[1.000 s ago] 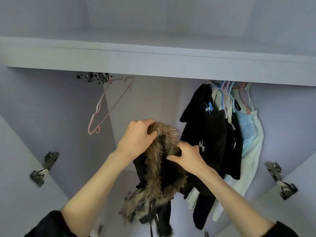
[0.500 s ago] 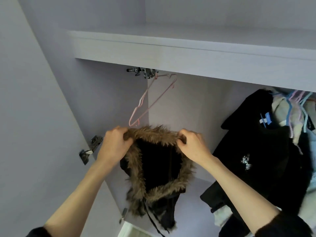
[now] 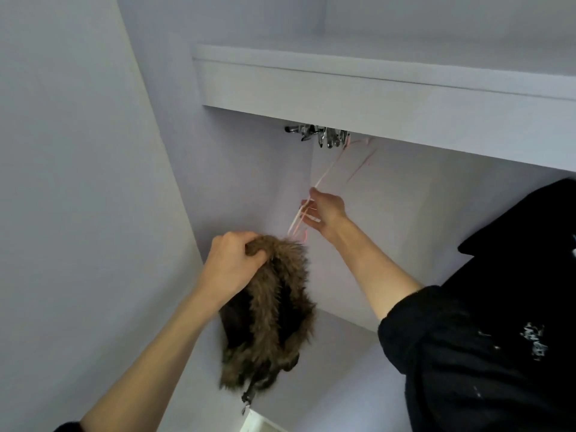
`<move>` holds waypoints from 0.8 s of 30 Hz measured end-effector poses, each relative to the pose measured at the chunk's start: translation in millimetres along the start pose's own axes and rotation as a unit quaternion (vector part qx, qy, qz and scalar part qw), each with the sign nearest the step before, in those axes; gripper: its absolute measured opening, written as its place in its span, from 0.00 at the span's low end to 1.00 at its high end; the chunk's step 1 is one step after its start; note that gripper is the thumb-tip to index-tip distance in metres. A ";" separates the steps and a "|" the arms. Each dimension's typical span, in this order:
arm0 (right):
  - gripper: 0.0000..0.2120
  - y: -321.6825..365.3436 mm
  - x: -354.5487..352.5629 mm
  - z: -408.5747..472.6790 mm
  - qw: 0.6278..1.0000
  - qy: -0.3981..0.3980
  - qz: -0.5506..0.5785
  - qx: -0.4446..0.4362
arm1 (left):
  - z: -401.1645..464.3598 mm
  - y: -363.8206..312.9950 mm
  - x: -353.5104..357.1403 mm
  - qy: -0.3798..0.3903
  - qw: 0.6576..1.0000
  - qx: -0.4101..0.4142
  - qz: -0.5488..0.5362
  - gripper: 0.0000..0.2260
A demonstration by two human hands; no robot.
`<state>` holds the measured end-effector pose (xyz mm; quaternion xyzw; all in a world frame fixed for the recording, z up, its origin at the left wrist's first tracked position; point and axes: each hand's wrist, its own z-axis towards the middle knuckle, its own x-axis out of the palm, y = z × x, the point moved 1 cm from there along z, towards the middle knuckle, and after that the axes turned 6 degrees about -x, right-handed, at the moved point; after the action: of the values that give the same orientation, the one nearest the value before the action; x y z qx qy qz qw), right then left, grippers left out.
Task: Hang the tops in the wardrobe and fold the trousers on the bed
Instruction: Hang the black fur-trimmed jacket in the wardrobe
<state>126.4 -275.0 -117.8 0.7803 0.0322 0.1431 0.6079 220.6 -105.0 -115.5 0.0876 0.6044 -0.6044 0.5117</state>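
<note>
A black top with a brown fur trim (image 3: 269, 310) hangs from my left hand (image 3: 232, 265), which grips the fur at its upper edge. My right hand (image 3: 325, 210) is raised inside the wardrobe and holds the lower part of a thin pink hanger (image 3: 324, 176). The hanger is blurred and hooks on the metal rail (image 3: 318, 135) under the wardrobe shelf (image 3: 374, 98).
A black garment with white print (image 3: 511, 307) hangs at the right, close to my right forearm. The wardrobe's left wall (image 3: 78, 213) stands close beside my left arm. Pale back panel fills the space behind the hanger.
My right hand let go of the fur trim and rose to take hold of the pink hanger. The top now hangs from my left hand alone. The view swung left.
</note>
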 end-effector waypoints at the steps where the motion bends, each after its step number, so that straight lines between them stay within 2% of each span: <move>1: 0.10 -1.7 4.3 3.2 1.000 -0.023 0.002 -0.011 | 3.7 2.4 -1.8 -0.005 1.000 -0.003 0.001 0.09; 5: 0.08 -8.1 2.0 3.4 0.995 -0.075 -0.009 -0.066 | 9.4 4.5 1.2 -0.007 1.000 -0.014 -0.012 0.09; 9: 0.14 2.3 -17.0 3.6 0.988 -0.124 -0.020 -0.087 | 8.9 3.2 10.6 0.020 0.999 -0.020 -0.020 0.08; 12: 0.13 14.4 -40.0 2.8 0.971 -0.179 -0.068 -0.140 | 3.5 -4.4 18.5 0.035 0.999 -0.016 -0.024 0.09; 16: 0.09 12.0 -67.8 -5.5 0.958 -0.178 -0.107 -0.196 | -6.3 -11.6 26.3 0.045 0.998 -0.027 -0.020 0.09; 22: 0.23 -32.2 -136.8 -43.0 0.944 -0.206 -0.148 -0.210 | -34.2 -26.0 45.8 0.037 0.998 -0.041 0.004 0.10; 24: 0.25 -55.1 -163.8 -65.8 0.948 -0.222 -0.118 -0.198 | -46.8 -28.5 54.6 0.042 0.998 -0.042 -0.014 0.10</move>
<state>-40.8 -235.6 -186.3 0.6473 -0.0405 -0.1029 0.7542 150.8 -101.9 -148.7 0.0824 0.6514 -0.5815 0.4803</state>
